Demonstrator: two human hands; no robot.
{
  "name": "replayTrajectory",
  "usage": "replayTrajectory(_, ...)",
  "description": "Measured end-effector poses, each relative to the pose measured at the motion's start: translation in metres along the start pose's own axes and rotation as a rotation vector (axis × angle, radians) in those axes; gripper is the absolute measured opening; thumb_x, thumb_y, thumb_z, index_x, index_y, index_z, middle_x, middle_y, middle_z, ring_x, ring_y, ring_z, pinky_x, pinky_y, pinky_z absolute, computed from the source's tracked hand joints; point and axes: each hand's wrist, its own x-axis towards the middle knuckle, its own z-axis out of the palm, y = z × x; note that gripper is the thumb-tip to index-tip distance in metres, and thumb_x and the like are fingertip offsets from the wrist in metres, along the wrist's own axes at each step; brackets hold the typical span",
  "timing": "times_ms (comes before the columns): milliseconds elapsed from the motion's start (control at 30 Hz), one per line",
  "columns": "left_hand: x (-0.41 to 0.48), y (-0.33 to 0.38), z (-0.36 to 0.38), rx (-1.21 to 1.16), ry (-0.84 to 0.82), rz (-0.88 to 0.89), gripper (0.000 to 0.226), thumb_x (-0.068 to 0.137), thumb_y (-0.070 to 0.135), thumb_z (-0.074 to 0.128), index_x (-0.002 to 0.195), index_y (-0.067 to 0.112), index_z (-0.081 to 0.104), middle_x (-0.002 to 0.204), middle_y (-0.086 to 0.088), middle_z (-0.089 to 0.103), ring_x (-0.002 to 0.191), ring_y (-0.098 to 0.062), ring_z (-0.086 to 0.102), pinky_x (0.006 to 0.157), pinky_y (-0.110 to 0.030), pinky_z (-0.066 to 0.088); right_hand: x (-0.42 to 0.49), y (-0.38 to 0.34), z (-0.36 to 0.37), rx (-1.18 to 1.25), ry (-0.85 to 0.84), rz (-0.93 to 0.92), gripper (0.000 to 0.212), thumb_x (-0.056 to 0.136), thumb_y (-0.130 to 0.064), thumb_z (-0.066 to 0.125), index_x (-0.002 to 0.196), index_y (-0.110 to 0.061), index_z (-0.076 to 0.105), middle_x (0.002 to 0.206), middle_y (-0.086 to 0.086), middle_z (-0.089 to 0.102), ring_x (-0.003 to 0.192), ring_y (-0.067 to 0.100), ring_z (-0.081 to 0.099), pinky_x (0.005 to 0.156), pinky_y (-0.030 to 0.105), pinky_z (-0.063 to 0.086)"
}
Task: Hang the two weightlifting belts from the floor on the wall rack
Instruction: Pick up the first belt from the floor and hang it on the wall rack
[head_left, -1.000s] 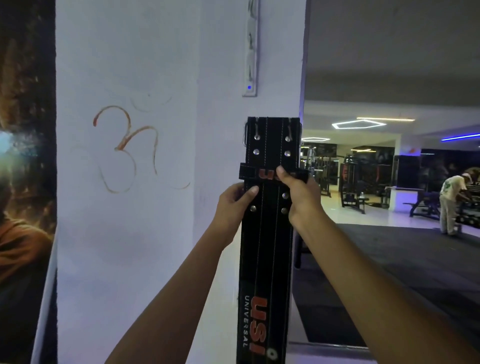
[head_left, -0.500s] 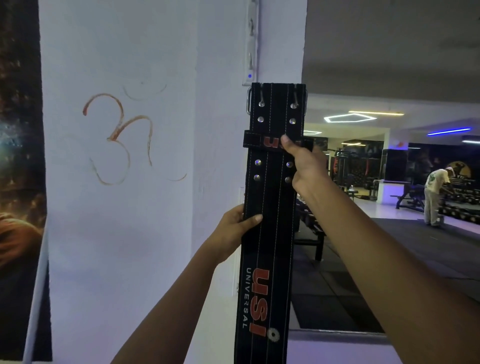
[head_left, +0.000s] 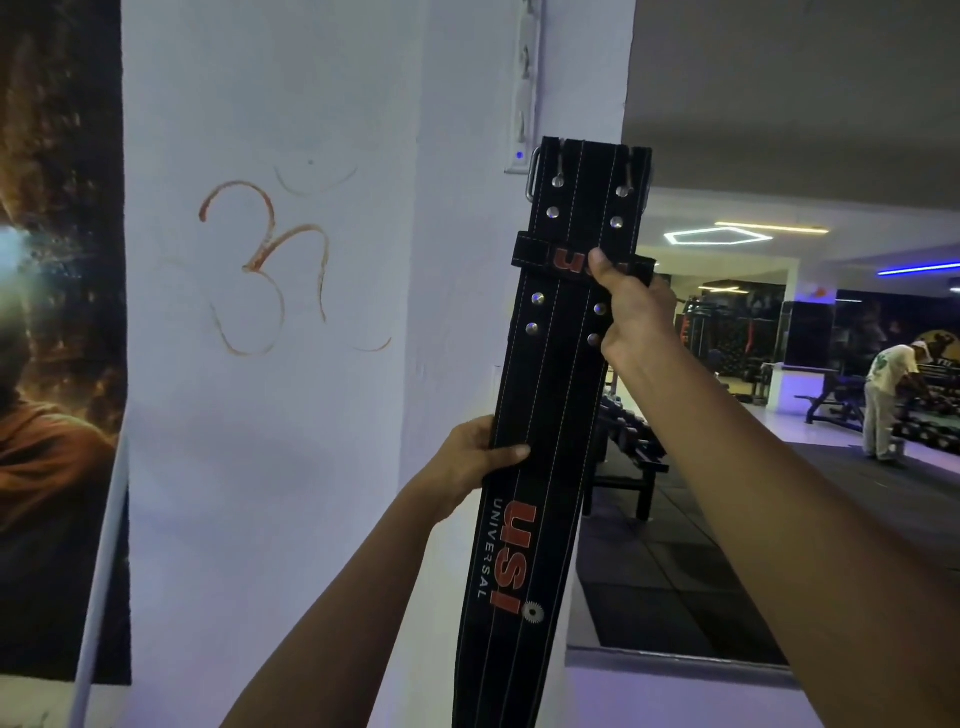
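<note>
Nearest the camera, the left hand (head_left: 470, 457) holds the black weightlifting belt (head_left: 550, 405) at about its middle, grip clamped on the left edge with the thumb laid across the front face and the forearm rising from below. Higher and farther out, the right hand (head_left: 631, 312) is clamped on the belt's right edge just under the keeper loop, thumb pressed onto the loop, arm stretched long from the lower right. The belt stands nearly upright in the air, off the floor, its long axis running from the bottom of the view up to the metal buckle (head_left: 537, 171) at the top, leaning slightly right. Beyond the buckle, on the corner of the white pillar (head_left: 311, 467), a narrow white wall rack (head_left: 527, 78) runs upward, its lower end just beside and behind the buckle. The move ahead turns on that: the buckle end lies below the rack's hooks, so the belt likely needs lifting along its own length, with the right hand, the nearer to the rack, steering the buckle. Only one belt shows here. Far off, a person (head_left: 891, 400) bends over gym equipment.
</note>
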Motion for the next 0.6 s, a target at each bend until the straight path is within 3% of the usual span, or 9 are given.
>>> replayTrajectory(167, 0.017, 0.031, 0.008, -0.085, 0.100, 0.101, 0.036, 0.085, 0.012, 0.065, 0.121, 0.009, 0.059, 0.115, -0.011, 0.069, 0.106, -0.026, 0.067, 0.092, -0.040, 0.053, 0.000, 0.004, -0.002, 0.024, -0.007, 0.007, 0.016, 0.077, -0.026, 0.075, 0.074, -0.027, 0.059, 0.081, -0.011, 0.061, 0.073, 0.012, 0.050, 0.056, 0.028, 0.040)
replayTrajectory(267, 0.006, 0.010, 0.010, -0.016, 0.062, 0.059, 0.037, 0.082, 0.009, 0.067, 0.118, 0.012, 0.060, 0.115, -0.009, 0.069, 0.107, -0.025, 0.066, 0.093, -0.039, 0.053, -0.002, 0.008, -0.004, 0.013, -0.020, 0.015, 0.017, 0.077, -0.026, 0.074, 0.073, -0.027, 0.059, 0.081, -0.012, 0.061, 0.070, 0.011, 0.047, 0.053, 0.026, 0.038)
replayTrajectory(467, -0.008, -0.014, 0.009, 0.039, -0.066, -0.049, 0.032, 0.083, 0.002, 0.064, 0.113, 0.012, 0.062, 0.103, -0.003, 0.070, 0.097, -0.021, 0.068, 0.082, -0.034, 0.058, -0.005, 0.011, -0.012, 0.004, -0.016, 0.013, 0.015, 0.076, -0.024, 0.076, 0.078, -0.025, 0.060, 0.085, -0.009, 0.062, 0.076, 0.011, 0.052, 0.065, 0.032, 0.048)
replayTrajectory(600, 0.009, 0.019, 0.016, -0.160, 0.026, 0.029, 0.039, 0.089, 0.022, 0.059, 0.126, 0.012, 0.052, 0.104, -0.002, 0.067, 0.091, -0.015, 0.067, 0.071, -0.029, 0.056, -0.003, 0.009, -0.014, 0.013, -0.032, 0.003, 0.016, 0.076, -0.022, 0.076, 0.076, -0.024, 0.061, 0.086, -0.006, 0.064, 0.081, 0.014, 0.056, 0.062, 0.030, 0.050)
